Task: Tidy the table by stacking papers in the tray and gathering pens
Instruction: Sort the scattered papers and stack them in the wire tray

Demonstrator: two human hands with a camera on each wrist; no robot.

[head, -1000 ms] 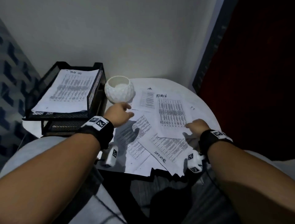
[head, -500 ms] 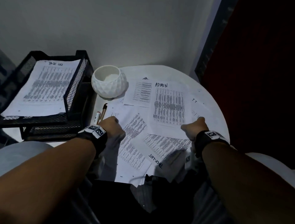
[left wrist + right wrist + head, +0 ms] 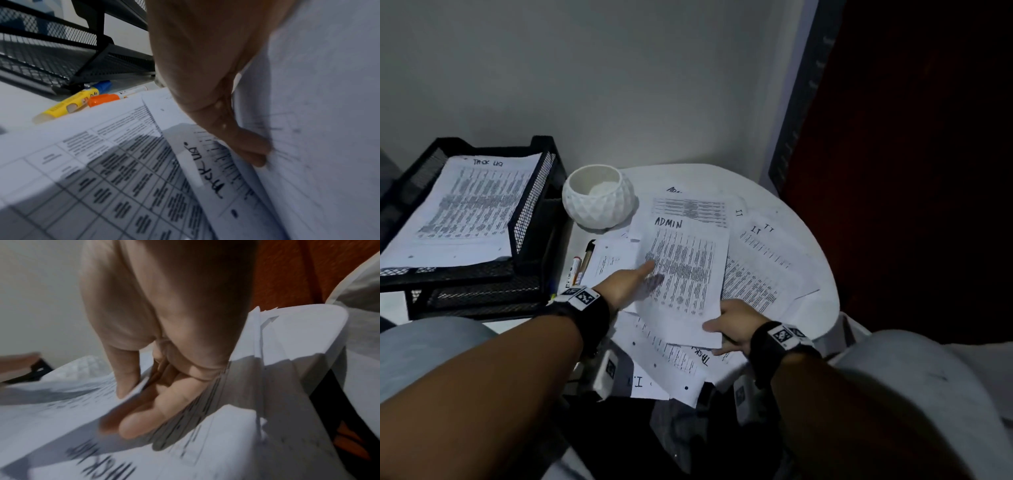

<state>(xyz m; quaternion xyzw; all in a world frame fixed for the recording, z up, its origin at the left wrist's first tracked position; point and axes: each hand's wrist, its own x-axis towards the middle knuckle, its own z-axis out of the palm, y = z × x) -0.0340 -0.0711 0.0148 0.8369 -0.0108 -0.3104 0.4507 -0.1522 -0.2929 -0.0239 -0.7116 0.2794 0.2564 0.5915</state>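
Printed sheets lie scattered over the round white table [image 3: 726, 178]. The sheet headed ADMIN [image 3: 685, 270] is raised off the pile. My left hand [image 3: 645, 277] pinches its left edge, thumb on top and fingers [image 3: 255, 155] beneath. My right hand [image 3: 714, 330] pinches its near right corner, thumb above and fingers [image 3: 164, 410] under the paper. A sheet headed TASK LIST [image 3: 207, 167] lies below. The black mesh tray [image 3: 534, 219] on the left holds one printed sheet [image 3: 465, 209]. Several pens [image 3: 582, 263] lie beside the tray, among them a yellow marker [image 3: 68, 105] and an orange-capped one [image 3: 104, 99].
A white faceted bowl [image 3: 599, 202] stands between the tray and the papers. A grey wall is close behind the table, and a dark red surface [image 3: 911, 171] is on the right. Some sheets overhang the table's near edge [image 3: 664, 383].
The ADMIN sheet lay flat in the middle of the table; now both hands hold it, lifted and drawn nearer. My left hand left the pens' side for its left edge.
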